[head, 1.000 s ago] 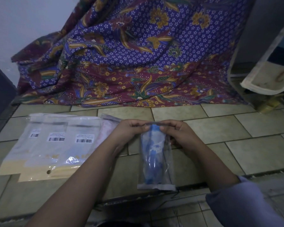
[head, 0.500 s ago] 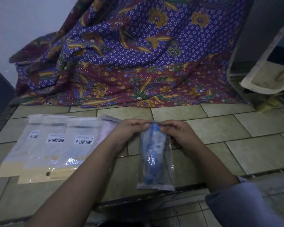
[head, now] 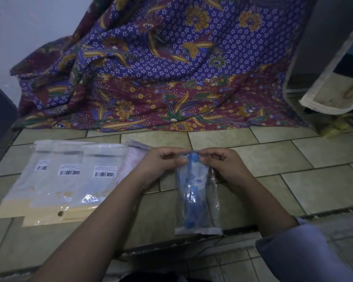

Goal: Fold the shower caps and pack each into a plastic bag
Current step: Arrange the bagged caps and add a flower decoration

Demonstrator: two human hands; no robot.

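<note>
Head view: a purple-and-maroon floral batik cloth (head: 171, 68) drapes behind the beige tiled floor (head: 293, 180). At the left lie overlapping frosted plastic packets (head: 69, 184) with white barcode labels (print too small to read). A narrow clear plastic bag (head: 210, 200) holds a rolled blue shower cap (head: 193, 192). The left hand (head: 161, 161) and right hand (head: 222, 163) pinch its top edge.

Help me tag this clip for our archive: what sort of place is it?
Probably a home floor used for packing: worn floor tiles, a patterned batik cloth draped behind, and barcoded plastic bags laid out on the left.
</note>
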